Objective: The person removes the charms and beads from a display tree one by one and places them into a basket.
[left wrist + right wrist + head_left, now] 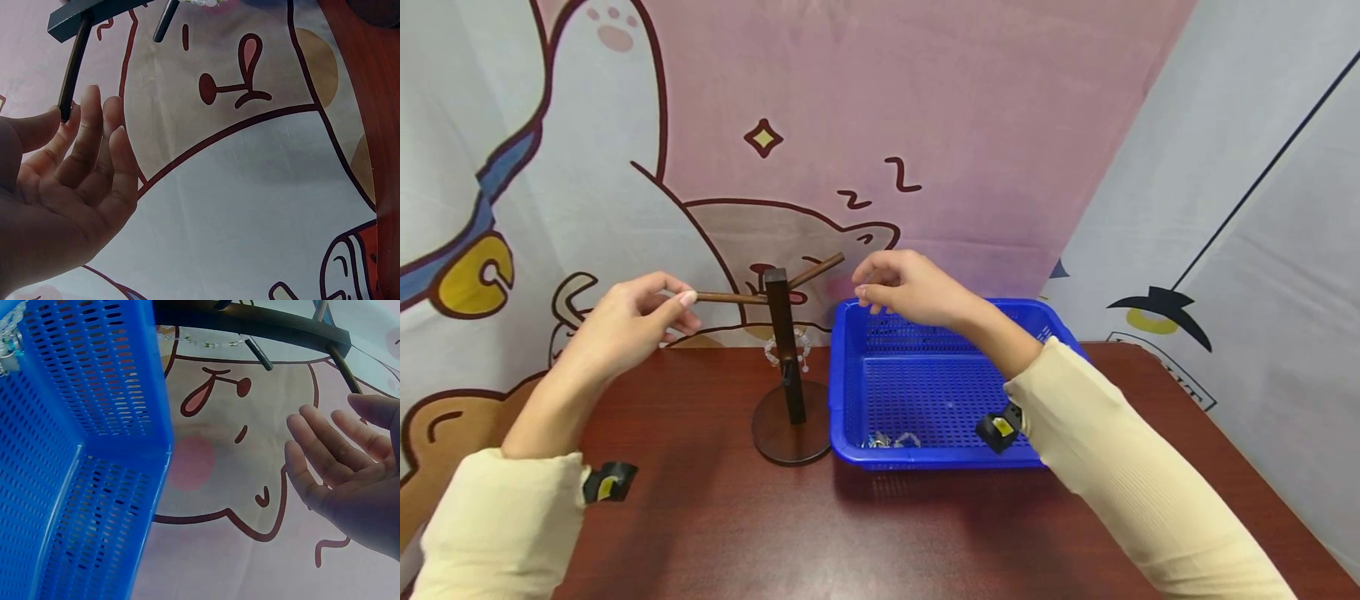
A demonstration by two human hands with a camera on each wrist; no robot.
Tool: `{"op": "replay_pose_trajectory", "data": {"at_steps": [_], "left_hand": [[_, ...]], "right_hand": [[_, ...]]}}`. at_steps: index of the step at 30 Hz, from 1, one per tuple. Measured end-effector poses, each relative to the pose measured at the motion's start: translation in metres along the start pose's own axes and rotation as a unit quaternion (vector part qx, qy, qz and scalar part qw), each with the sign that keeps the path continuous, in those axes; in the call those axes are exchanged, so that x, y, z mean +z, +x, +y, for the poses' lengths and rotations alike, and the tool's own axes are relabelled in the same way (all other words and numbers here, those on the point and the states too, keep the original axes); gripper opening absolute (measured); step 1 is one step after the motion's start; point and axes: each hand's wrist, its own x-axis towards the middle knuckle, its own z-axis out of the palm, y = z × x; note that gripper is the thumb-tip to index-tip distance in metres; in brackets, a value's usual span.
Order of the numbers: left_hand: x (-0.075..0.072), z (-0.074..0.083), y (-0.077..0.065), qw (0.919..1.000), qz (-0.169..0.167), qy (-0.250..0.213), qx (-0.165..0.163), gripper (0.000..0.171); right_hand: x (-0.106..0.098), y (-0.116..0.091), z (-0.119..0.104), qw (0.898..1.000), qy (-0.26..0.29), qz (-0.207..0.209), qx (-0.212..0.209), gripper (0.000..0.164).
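A dark wooden jewelry stand [782,342] with a round base stands on the table, its two upper pegs pointing left and back right. My left hand [636,321] pinches the tip of the left peg [76,65] between thumb and forefinger, other fingers spread loosely. Close to the tip of the right peg [820,269] hangs my right hand [913,287], fingers slightly bent and nothing held in them; whether its thumb touches that peg I cannot tell. A clear beaded bracelet [806,343] hangs lower on the stand, partly behind the post.
Right of the stand sits a blue perforated plastic basket [842,400], partly beneath my right forearm. Small beaded jewelry [883,440] lies in its near left corner. A printed cartoon cloth [1000,125] hangs behind the reddish-brown table [722,533].
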Motion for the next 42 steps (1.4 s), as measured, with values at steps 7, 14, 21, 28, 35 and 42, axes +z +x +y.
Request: {"op": "replay_pose_trajectory", "data": {"at_steps": [7, 14, 21, 28, 35, 42], "left_hand": [[0.000, -0.001, -0.001, 1.0000, -0.002, 0.003, -0.001, 0.032], [0.000, -0.001, -0.001, 1.0000, -0.001, 0.004, 0.000, 0.033], [0.001, -0.002, -0.001, 1.0000, -0.001, 0.000, 0.001, 0.032], [0.004, -0.001, -0.003, 0.9998, 0.012, -0.013, 0.007, 0.031], [0.007, -0.001, -0.005, 0.9996, 0.020, -0.020, -0.002, 0.033], [0.014, 0.000, -0.007, 0.9990, 0.036, -0.025, -0.003, 0.036]], "right_hand": [[0.000, 0.011, -0.006, 1.000, -0.003, 0.024, 0.001, 0.018], [0.001, 0.018, -0.013, 0.999, 0.008, 0.042, -0.012, 0.019], [0.003, 0.021, -0.016, 0.998, 0.009, 0.053, -0.031, 0.010], [0.005, 0.022, -0.014, 0.998, -0.001, 0.057, -0.039, 0.008], [0.004, 0.020, -0.014, 0.998, -0.002, 0.057, -0.040, 0.009], [0.004, 0.020, -0.012, 0.998, 0.005, 0.055, -0.042, 0.008]]}}
